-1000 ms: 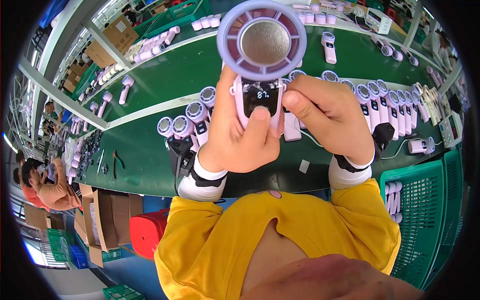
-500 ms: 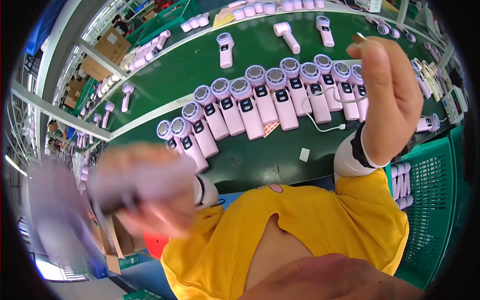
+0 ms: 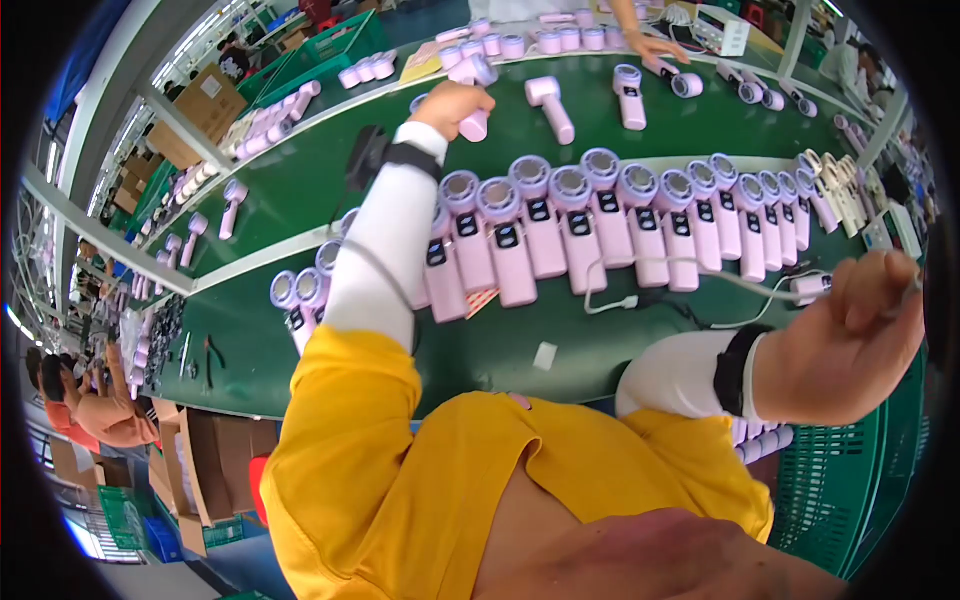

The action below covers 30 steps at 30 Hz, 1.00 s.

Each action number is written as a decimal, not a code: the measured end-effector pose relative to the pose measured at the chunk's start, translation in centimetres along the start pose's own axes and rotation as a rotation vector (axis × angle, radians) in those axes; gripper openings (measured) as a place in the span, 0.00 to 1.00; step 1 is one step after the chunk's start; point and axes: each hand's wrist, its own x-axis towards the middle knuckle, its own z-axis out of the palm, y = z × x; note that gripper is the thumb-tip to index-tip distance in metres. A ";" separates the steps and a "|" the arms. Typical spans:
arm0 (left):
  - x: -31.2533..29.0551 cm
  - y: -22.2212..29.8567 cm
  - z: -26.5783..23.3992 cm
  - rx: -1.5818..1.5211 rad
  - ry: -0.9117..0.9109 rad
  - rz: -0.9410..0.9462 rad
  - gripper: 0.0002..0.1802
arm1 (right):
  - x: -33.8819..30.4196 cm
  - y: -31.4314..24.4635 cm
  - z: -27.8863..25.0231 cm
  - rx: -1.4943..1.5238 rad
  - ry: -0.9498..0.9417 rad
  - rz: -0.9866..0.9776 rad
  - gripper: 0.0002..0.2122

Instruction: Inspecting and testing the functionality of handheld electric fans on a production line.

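Observation:
My left hand (image 3: 452, 108) reaches across to the far green belt, its fingers closed around a pink handheld fan (image 3: 474, 126). The fan's round head shows beyond the hand. At the right edge, my right hand (image 3: 835, 345) is raised with thumb and fingers pinched on the end of a pale charging cable (image 3: 700, 268). The plug in that pinch is mostly hidden. The cable's other plug (image 3: 628, 302) lies on the bench. A long row of pink fans (image 3: 540, 235) with small dark displays lies between my arms; my left sleeve covers part of it.
Another person's hand (image 3: 655, 47) touches a fan at the far side. Two more fans (image 3: 551, 110) lie on the belt. A green crate (image 3: 850, 480) stands at lower right, cardboard boxes (image 3: 215, 465) at lower left. Pliers (image 3: 212, 360) and a white paper piece (image 3: 545, 356) lie on the bench.
My left hand, blurred at lower left before, has reached forward to a fan on the far belt. My right hand has moved right and down, with the cable stretching after it.

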 end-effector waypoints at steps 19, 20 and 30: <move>-16.8 5.2 -2.7 0.733 0.720 0.423 0.10 | 0.0 0.6 -0.9 0.315 -0.297 0.154 0.13; -21.7 3.7 -2.0 0.720 0.875 0.378 0.09 | -0.2 0.3 -0.6 0.324 -0.328 0.121 0.13; -37.9 -12.4 -4.4 0.740 1.115 -0.305 0.16 | -2.6 1.7 3.0 0.360 -0.405 0.171 0.13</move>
